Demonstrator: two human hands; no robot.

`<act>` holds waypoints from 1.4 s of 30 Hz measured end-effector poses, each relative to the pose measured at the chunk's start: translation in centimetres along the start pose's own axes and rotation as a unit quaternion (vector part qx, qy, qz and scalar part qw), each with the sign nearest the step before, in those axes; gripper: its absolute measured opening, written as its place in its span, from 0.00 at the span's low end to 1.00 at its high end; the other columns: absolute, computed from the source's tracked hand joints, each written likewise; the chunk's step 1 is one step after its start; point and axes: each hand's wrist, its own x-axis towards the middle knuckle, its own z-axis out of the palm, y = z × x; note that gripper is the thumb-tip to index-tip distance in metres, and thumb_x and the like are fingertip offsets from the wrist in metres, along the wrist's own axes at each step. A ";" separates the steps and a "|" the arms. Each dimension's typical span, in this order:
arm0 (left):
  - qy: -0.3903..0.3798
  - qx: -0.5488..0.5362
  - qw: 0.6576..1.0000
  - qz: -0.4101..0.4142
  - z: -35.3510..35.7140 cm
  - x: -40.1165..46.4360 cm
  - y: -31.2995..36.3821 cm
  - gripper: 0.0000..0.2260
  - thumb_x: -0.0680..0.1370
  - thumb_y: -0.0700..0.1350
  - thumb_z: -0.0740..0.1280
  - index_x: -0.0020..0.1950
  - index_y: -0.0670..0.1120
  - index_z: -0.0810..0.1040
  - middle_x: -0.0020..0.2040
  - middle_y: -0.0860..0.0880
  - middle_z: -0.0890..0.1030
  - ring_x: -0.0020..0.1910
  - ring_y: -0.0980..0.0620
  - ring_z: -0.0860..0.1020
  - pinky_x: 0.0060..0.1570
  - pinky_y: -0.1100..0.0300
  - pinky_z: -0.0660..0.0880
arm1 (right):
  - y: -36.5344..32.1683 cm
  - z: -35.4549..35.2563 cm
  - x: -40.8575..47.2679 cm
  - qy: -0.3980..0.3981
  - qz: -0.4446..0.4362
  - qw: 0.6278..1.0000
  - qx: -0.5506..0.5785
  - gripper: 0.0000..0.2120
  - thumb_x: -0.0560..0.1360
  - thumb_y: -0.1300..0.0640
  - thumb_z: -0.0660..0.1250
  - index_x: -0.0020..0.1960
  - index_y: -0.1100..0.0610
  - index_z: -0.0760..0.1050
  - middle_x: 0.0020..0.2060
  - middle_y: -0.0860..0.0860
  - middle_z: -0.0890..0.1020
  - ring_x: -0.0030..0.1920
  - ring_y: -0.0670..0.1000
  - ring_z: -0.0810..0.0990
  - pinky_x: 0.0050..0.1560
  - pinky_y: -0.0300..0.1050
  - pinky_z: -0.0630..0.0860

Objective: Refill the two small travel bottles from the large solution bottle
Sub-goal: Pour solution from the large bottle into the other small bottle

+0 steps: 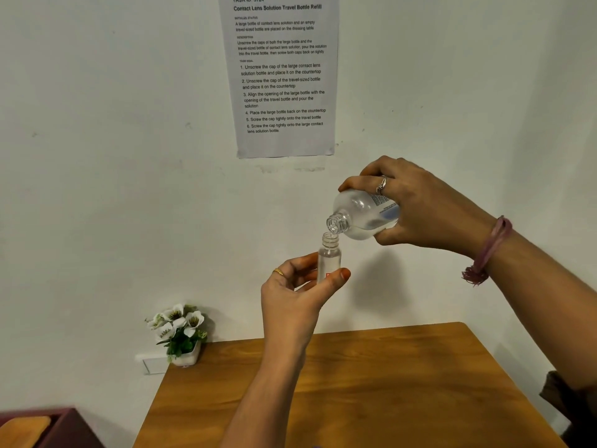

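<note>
Head view: my left hand point(292, 297) holds the small travel bottle point(329, 257) upright in the air above the desk point(371, 392), in front of the wall. The bottle's lower body is pinched between my thumb, which lies across its front right side, and my left fingers point(302, 265), which curl around its rear left side; the neck and open mouth stand clear above the grip. The bottle is uncapped and looks clear. My right hand point(423, 208) holds the large solution bottle point(363, 216) tipped well over, with its open threaded mouth pointing down and to the left. My right fingers point(371, 181) wrap over the top of its body and the thumb presses from underneath, so the base sits inside my palm while the shoulder and neck project out past the fingertips. The large bottle's mouth is just above and slightly right of the travel bottle's mouth, very near it; I cannot tell whether the rims touch. No stream is distinguishable between them. A printed task sheet point(281, 72) is fixed to the wall above both hands, and a small potted plant point(179, 331) with white flowers stands at the desk's rear left corner.
</note>
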 end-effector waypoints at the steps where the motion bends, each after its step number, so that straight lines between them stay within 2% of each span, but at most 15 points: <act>1: 0.000 -0.001 1.000 -0.001 0.0 0.0 0.0 0.18 0.64 0.44 0.79 0.51 0.49 0.82 0.47 0.50 0.84 0.45 0.57 0.82 0.38 0.70 0.77 | 0.0 0.0 0.0 -0.001 0.000 1.000 0.000 0.35 0.62 0.59 0.75 0.67 0.47 0.70 0.57 0.50 0.74 0.53 0.52 0.73 0.54 0.48 0.72; 14: -0.009 -0.003 1.000 0.005 -0.1 -0.2 0.1 0.17 0.64 0.42 0.79 0.51 0.47 0.82 0.46 0.50 0.84 0.41 0.62 0.81 0.36 0.72 0.76 | -0.2 0.0 0.0 -0.003 -0.008 1.000 -0.009 0.35 0.62 0.58 0.76 0.67 0.48 0.70 0.56 0.50 0.74 0.53 0.52 0.73 0.53 0.46 0.72; 21: -0.002 -0.003 1.000 0.002 0.1 -0.1 0.0 0.18 0.63 0.44 0.79 0.52 0.47 0.82 0.48 0.49 0.84 0.47 0.53 0.82 0.39 0.69 0.77 | 0.0 -0.1 0.0 -0.001 -0.007 1.000 -0.002 0.35 0.62 0.59 0.75 0.67 0.48 0.70 0.57 0.50 0.74 0.51 0.49 0.70 0.52 0.44 0.71; 24: -0.002 -0.006 1.000 0.001 0.1 -0.1 0.1 0.18 0.63 0.44 0.80 0.51 0.47 0.82 0.47 0.49 0.84 0.46 0.53 0.82 0.38 0.69 0.77 | 0.0 -0.1 -0.1 -0.005 -0.003 1.000 0.002 0.36 0.62 0.59 0.76 0.68 0.49 0.69 0.57 0.51 0.74 0.54 0.52 0.72 0.54 0.46 0.72; 27: -0.004 -0.005 1.000 -0.001 0.2 0.0 0.1 0.18 0.64 0.44 0.79 0.51 0.48 0.82 0.47 0.49 0.84 0.47 0.53 0.82 0.39 0.69 0.78 | 0.0 0.0 -0.1 -0.009 0.003 1.000 0.005 0.36 0.62 0.59 0.76 0.68 0.49 0.69 0.58 0.51 0.74 0.55 0.52 0.72 0.54 0.43 0.71; 38: -0.003 -0.004 1.000 -0.003 0.3 -0.1 -0.1 0.18 0.64 0.44 0.79 0.52 0.48 0.82 0.48 0.49 0.84 0.47 0.52 0.82 0.38 0.70 0.77 | 0.2 -0.1 -0.3 -0.011 0.000 1.000 -0.001 0.36 0.62 0.59 0.76 0.67 0.48 0.69 0.57 0.50 0.74 0.54 0.51 0.72 0.52 0.42 0.69; 42: -0.003 -0.007 1.000 -0.007 0.3 -0.1 -0.2 0.18 0.63 0.44 0.80 0.51 0.48 0.82 0.47 0.49 0.84 0.45 0.56 0.82 0.38 0.71 0.76 | 0.2 0.0 -0.3 -0.008 -0.002 1.000 0.003 0.36 0.62 0.59 0.76 0.67 0.47 0.69 0.57 0.50 0.74 0.53 0.50 0.71 0.53 0.43 0.70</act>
